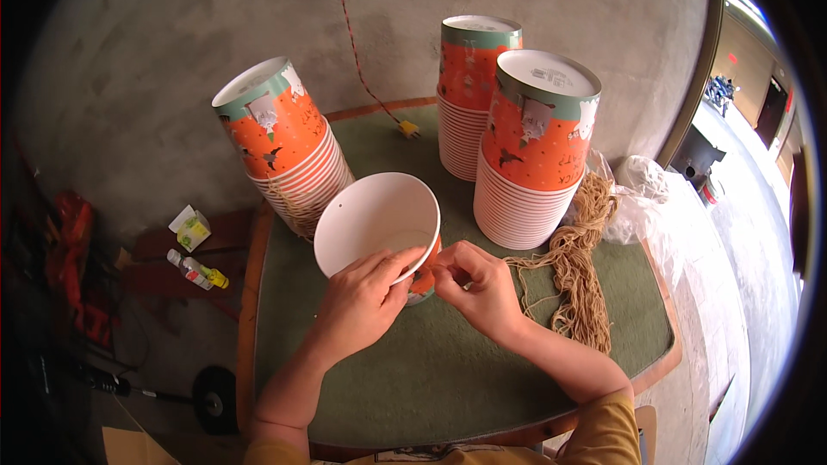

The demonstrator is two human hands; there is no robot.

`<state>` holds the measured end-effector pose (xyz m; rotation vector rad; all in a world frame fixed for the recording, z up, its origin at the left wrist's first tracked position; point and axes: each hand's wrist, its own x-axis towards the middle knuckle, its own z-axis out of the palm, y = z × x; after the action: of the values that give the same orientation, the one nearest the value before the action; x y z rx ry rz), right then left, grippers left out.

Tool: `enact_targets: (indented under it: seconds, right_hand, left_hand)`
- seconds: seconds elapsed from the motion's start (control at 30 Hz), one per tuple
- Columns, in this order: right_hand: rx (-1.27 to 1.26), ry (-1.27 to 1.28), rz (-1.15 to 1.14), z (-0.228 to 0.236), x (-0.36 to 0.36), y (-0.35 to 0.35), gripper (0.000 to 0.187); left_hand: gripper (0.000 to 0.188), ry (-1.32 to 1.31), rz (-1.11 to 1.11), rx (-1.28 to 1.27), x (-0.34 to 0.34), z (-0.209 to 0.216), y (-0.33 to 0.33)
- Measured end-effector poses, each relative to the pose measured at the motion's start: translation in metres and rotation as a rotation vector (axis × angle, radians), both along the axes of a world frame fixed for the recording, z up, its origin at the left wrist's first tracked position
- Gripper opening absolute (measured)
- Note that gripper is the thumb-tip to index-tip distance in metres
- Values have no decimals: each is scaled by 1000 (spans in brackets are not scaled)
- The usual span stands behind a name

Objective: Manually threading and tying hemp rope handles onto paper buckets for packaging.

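A white-lined paper bucket (370,215) with an orange and green outside stands tilted on the green table top, its open mouth facing up. My left hand (366,293) grips its near right rim, fingers over the edge and thumb low on the outside. Close against the bucket's right side, my right hand (478,284) is closed in a pinch; what lies between the fingertips is too small to make out. A hank of tan twine (581,275) lies to the right of that hand, with loose strands trailing toward it.
Upside-down stacks of matching buckets stand behind: one at left (271,138) with twine strands on it, two at right (543,138) (482,60). Clear plastic bags (642,198) bunch at the table's right edge. A yellow plug (409,129) on a red cord rests near the wall.
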<state>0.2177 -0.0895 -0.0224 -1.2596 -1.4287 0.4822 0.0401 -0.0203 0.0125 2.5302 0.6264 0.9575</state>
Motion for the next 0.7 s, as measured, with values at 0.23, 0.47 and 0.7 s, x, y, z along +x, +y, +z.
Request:
enact_targets:
  seconds: [0.23,0.47,0.7]
  right_hand:
    - [-21,7,1,0,1,1,2]
    - [-23,17,5,-4,1,3,4]
    - [-45,33,19,-4,0,2,5]
  left_hand:
    - [35,5,6,-1,3,-1,-3]
    - [36,6,7,15,4,-1,-5]
    - [33,5,-11,-94,2,2,-7]
